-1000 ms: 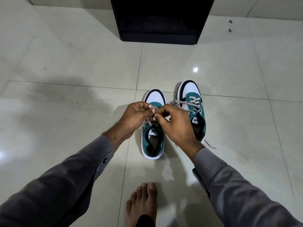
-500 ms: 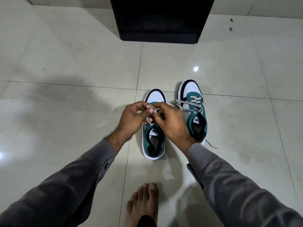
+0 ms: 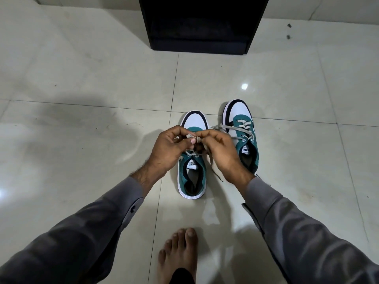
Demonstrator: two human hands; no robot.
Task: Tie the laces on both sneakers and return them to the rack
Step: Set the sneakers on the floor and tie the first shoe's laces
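Head view, looking down: the left hand [image 3: 167,149] and right hand [image 3: 222,152] meet above the left sneaker [image 3: 192,160] on the tiled floor [image 3: 82,119]. Left grip: thumb and fingers curled and clamped on the grey lace [image 3: 191,136]. Right grip: fingertips pinch the same lace at the point where both hands touch.

Hidden or unclear:
- The eyelet area of the left sneaker lies under both hands; only its white toe beyond the hands and its green collar and heel nearer the person show.
- The form of the lace inside the grip, loop or knot, cannot be told.
- The right hand covers the heel side of the right sneaker [image 3: 243,136], which stands just to the right of the grip, close beside its pair. Its laces are loose, with one end trailing toward the hands.
- The black rack [image 3: 203,25], well beyond the hands, is cut off by the top edge; its interior is too dark to make out.
- A bare foot [image 3: 180,253] below the hands is cut off by the bottom edge.

Change from the earlier frames: the right hand has rotated, its back now turned more toward the camera, and the pinch point sits higher over the toe. Both sneakers have kept their places.
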